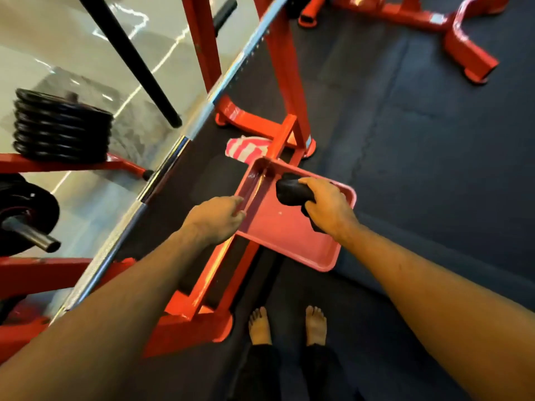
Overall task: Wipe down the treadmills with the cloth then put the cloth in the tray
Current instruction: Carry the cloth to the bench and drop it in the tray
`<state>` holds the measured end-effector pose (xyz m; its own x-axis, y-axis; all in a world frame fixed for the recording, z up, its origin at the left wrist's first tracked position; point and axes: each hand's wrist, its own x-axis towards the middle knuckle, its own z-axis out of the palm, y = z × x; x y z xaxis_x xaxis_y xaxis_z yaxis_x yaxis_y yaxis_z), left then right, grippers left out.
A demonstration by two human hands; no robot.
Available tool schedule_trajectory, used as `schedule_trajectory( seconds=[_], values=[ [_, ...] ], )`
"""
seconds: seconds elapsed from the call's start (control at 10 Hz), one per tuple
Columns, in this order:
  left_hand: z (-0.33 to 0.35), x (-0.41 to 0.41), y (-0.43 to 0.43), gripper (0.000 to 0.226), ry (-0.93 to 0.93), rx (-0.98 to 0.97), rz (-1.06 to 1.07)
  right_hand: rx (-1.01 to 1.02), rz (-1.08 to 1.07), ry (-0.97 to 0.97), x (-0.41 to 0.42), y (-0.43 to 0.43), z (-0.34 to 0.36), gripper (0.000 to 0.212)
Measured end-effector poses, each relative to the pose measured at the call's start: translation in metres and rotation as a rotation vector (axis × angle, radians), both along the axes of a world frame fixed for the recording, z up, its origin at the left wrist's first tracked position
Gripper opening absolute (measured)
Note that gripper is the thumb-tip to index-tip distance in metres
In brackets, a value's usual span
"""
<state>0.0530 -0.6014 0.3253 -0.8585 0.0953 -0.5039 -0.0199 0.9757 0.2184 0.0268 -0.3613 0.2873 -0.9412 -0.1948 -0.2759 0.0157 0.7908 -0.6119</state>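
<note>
A pink rectangular tray (292, 241) rests tilted on the red frame of a gym machine in the middle of the head view. My left hand (215, 219) grips the tray's left rim. My right hand (327, 208) is over the tray's far right part, closed on a bunched black cloth (291, 191). The cloth sticks out to the left of my fingers, just above the tray's floor; a bit of it also hangs under my palm. The tray holds nothing else.
A pink-and-white striped cloth (246, 147) lies on the dark floor beyond the tray. A steel barbell (162, 175) runs diagonally at left, with stacked black weight plates (59, 128) on a red rack. Another red frame (460, 39) stands at top right. My bare feet (286, 325) are below.
</note>
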Motion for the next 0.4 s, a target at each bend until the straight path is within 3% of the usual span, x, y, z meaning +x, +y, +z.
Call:
schedule_trajectory(
  seconds=[0.3,0.4],
  values=[
    [-0.085,-0.058,-0.009,0.049,-0.087,-0.015,-0.068,0.052,0.022,-0.027,-0.044,-0.022,-0.100,0.051],
    [-0.108,-0.068,-0.009,0.052,-0.119,-0.036,-0.062,0.114,0.061,-0.115,-0.047,-0.028,-0.128,0.045]
  ],
)
